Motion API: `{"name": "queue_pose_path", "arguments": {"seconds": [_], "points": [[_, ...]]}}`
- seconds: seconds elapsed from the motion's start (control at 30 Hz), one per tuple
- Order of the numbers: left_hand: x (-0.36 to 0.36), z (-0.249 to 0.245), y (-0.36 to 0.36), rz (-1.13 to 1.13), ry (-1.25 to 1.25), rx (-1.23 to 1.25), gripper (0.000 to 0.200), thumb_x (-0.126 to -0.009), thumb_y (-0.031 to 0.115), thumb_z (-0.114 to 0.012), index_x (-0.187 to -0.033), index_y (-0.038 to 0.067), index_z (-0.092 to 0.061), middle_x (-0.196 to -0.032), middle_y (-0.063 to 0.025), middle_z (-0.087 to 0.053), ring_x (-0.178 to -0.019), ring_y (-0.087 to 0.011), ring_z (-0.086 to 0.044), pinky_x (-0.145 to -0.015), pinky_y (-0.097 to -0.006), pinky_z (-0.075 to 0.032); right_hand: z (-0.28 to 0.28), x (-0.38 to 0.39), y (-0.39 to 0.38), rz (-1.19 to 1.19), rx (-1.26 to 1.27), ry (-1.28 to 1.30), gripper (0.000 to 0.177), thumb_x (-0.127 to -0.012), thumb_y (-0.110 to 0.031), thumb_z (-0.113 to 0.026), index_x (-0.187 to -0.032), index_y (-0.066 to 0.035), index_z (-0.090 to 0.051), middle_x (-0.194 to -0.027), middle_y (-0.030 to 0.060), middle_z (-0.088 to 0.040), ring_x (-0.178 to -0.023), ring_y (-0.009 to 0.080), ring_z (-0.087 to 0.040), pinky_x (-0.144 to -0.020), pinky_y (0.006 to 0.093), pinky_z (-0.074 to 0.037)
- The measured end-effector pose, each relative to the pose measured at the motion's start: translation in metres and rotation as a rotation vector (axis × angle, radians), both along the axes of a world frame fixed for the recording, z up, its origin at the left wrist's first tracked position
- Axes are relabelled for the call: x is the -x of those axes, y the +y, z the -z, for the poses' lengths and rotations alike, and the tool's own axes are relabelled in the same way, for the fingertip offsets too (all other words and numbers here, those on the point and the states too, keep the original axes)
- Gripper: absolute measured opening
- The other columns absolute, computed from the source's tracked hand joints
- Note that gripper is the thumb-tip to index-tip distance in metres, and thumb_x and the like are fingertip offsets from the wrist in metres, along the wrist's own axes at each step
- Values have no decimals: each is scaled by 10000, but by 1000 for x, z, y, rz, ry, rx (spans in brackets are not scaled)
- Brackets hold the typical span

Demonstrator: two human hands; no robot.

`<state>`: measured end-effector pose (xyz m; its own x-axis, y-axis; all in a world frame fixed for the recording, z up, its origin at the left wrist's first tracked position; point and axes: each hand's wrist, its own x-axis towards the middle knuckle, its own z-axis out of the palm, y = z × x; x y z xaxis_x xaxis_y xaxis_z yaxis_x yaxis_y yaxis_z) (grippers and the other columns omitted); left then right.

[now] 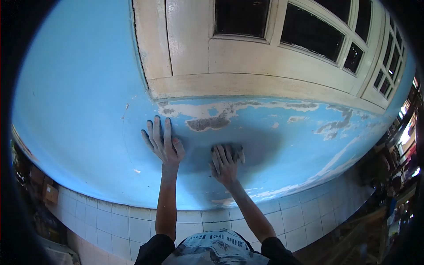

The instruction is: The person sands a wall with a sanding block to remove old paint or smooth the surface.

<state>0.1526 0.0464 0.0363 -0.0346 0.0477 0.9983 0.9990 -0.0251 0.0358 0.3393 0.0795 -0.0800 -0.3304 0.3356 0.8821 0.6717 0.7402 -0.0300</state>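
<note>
Hands rest on a blue wall below a cream window frame: the left hand lies flat, fingers spread wide; the right hand curls over a dark pad, pressing it against a greyed patch.

Wall blue w/ grey patches; frame cream; tiles white.

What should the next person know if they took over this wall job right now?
Left hand: open, flat on the blue wall, fingers spread.
Right hand: pressing a dark pad against the wall, beside the left hand.
Done: a dull grey patch surrounds both hands.
Left: the peeling patches just under the window frame, and more further right, look untouched, with bare flaky spots showing.
</note>
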Motion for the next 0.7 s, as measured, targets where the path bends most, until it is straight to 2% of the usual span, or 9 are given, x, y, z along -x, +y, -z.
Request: {"name": "queue_pose_path", "arguments": {"seconds": [0.13, 0.27, 0.37, 0.4, 0.43, 0.5, 0.63, 0.67, 0.7], "points": [[-4, 2, 0, 17, -35, -17, 470, -969, 312, -285, -1304, 91, -529, -1369, -177, -471, -1327, -374, -362, -1114, -556, -134, -129, 14, -5, -94, -47, 74, 466, -878, -309, -580, -1318, -168, -525, -1405, 17, -463, -1295, 266, -420, -1082, 505, -250], [-4, 3, -1, 24, -46, -4, 455, -960, 309, -316, -1289, 96, -548, -1364, -178, -476, -1324, -382, -364, -1110, -559, -134, -110, 21, 2, -16, -128, 112, 473, -871, -287, -583, -1319, -148, -524, -1405, 24, -463, -1298, 271, -417, -1072, 521, -246], [-1, 5, -2, 40, -33, 6, 455, -966, 318, -314, -1283, 95, -553, -1366, -178, -474, -1323, -381, -364, -1108, -561, -139, -26, 4, -3, -72, -111, 16, 494, -861, -276, -582, -1327, -126, -513, -1408, 44, -458, -1307, 278, -405, -1085, 530, -222], [0, 6, -2, 35, -36, 15, 460, -971, 328, -307, -1283, 96, -553, -1369, -178, -472, -1324, -378, -363, -1108, -558, -142, 1, -8, -7, -37, 9, 72, 489, -863, -265, -570, -1328, -125, -512, -1404, 87, -455, -1318, 297, -390, -1094, 536, -206], [0, 7, -2, 51, -41, 11, 460, -971, 328, -307, -1283, 96, -553, -1369, -178, -472, -1324, -378, -363, -1108, -558, -142, 3, -19, -11, -6, 128, 128, 484, -866, -254, -559, -1330, -124, -510, -1400, 131, -451, -1329, 316, -374, -1104, 542, -189], [0, 5, -2, 23, -25, 14, 463, -975, 335, -306, -1285, 91, -549, -1372, -177, -469, -1326, -375, -361, -1111, -549, -139, -17, -48, 5, 246, -8, 200, 514, -923, -248, -494, -1376, -21, -408, -1448, 241, -336, -1378, 376, -273, -1126, 548, -74], [-1, 3, -2, -4, 9, 25, 477, -983, 314, -284, -1321, 59, -502, -1395, -187, -440, -1335, -374, -345, -1099, -553, -157, -99, -109, 54, 42, 10, 937, 605, -997, -226, -353, -1459, 66, -95, -1539, 216, -118, -1429, 316, -133, -1148, 410, -95], [-1, 3, -1, -15, 5, 17, 478, -983, 315, -286, -1327, 57, -496, -1399, -188, -435, -1336, -375, -345, -1099, -552, -159, -96, -111, 57, 47, 12, 937, 605, -997, -226, -353, -1459, 66, -95, -1539, 216, -118, -1429, 316, -133, -1148, 410, -95], [-1, 3, -1, -29, 0, 8, 480, -984, 316, -289, -1332, 55, -490, -1403, -189, -430, -1336, -376, -344, -1099, -551, -160, -90, -107, 63, 158, 13, 900, 652, -944, -228, -427, -1453, 62, -141, -1517, 239, -174, -1421, 342, -159, -1139, 467, -104]]}}
